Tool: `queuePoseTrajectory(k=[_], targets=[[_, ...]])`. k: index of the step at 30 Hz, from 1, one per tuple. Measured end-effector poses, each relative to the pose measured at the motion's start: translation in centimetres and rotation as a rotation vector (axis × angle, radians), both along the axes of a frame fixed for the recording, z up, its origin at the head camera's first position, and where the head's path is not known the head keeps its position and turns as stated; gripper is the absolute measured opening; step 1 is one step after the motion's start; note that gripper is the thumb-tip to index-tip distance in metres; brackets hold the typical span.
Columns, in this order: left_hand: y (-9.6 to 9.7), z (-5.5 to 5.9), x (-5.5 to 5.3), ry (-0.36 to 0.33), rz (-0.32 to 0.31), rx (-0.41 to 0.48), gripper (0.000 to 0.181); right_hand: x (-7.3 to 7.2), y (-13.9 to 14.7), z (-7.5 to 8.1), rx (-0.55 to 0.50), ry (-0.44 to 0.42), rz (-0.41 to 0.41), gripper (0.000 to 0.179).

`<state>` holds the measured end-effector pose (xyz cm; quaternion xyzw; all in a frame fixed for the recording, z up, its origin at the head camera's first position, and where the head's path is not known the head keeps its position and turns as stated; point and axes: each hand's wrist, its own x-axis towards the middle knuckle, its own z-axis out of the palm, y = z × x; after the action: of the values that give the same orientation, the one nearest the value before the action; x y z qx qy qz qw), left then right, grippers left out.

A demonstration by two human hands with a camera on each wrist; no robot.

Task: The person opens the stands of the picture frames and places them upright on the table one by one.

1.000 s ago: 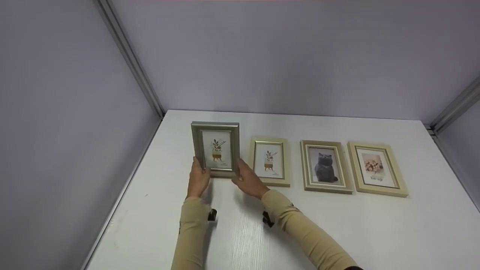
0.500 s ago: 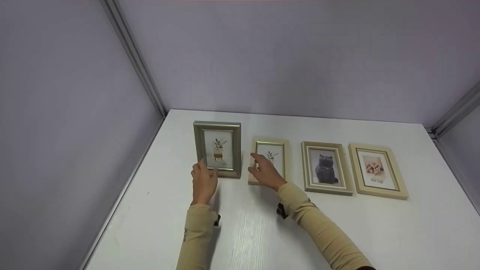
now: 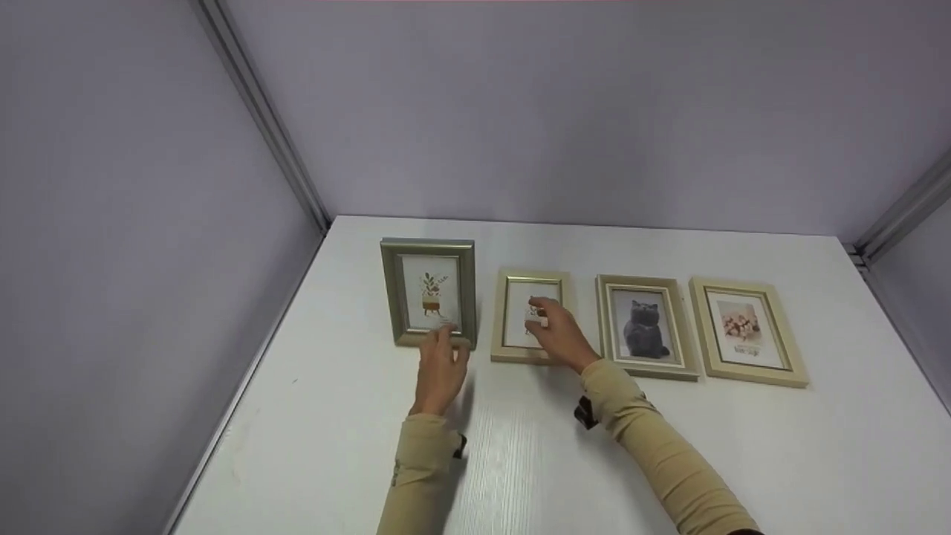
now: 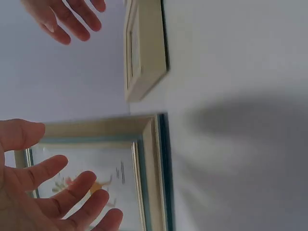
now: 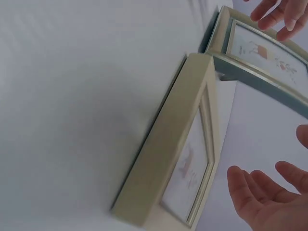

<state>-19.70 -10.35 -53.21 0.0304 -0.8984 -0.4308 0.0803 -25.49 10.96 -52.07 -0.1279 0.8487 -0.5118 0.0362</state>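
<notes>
A greenish-gold picture frame (image 3: pixel 428 282) with a potted-plant print stands upright at the left of the white table. My left hand (image 3: pixel 440 371) hovers in front of its lower edge, the fingers loosely bent and apart, gripping nothing. To its right lies a cream picture frame (image 3: pixel 516 319) with a similar plant print, face up. Over that one hangs my right hand (image 3: pixel 561 334), partly covering the print, thumb and fingers spread with a gap between them. The right wrist view shows this hand's fingers (image 5: pixel 245 192) off the cream frame. Both hands are bare, in tan sleeves.
Farther right lie a beige frame (image 3: pixel 605 327) with a grey cat picture and a cream frame (image 3: pixel 791 353) with a pink flower picture. Grey-lilac walls (image 3: pixel 475 111) close off the back and sides of the white table (image 3: pixel 319 446).
Both hands have let go of the greenish-gold frame, which stays standing. My right hand has moved right, above the cream frame; the left has shifted slightly right and toward me.
</notes>
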Motion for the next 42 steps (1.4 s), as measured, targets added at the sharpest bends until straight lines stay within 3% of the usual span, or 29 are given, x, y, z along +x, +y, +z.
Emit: queuePoseTrajectory(k=[12,25,30,42], targets=[[2.7,-0.3,-0.7,0.026,-0.130,0.018,0.033,0.3,2.6,-0.7,0.030,0.028,-0.008,0.039],[4.8,-0.7,-0.9,-0.064,-0.153,0.085,0.038,0.7,4.4,-1.1,-0.002,0.042,-0.085,0.034],[5.0,-0.9,-1.2,-0.063,-0.145,0.068,0.037,0.6,4.8,-1.1,0.020,0.019,-0.108,0.034],[5.6,-1.6,-1.7,-0.124,-0.176,0.089,0.039,0.7,5.7,-2.0,0.064,0.072,-0.108,0.027]])
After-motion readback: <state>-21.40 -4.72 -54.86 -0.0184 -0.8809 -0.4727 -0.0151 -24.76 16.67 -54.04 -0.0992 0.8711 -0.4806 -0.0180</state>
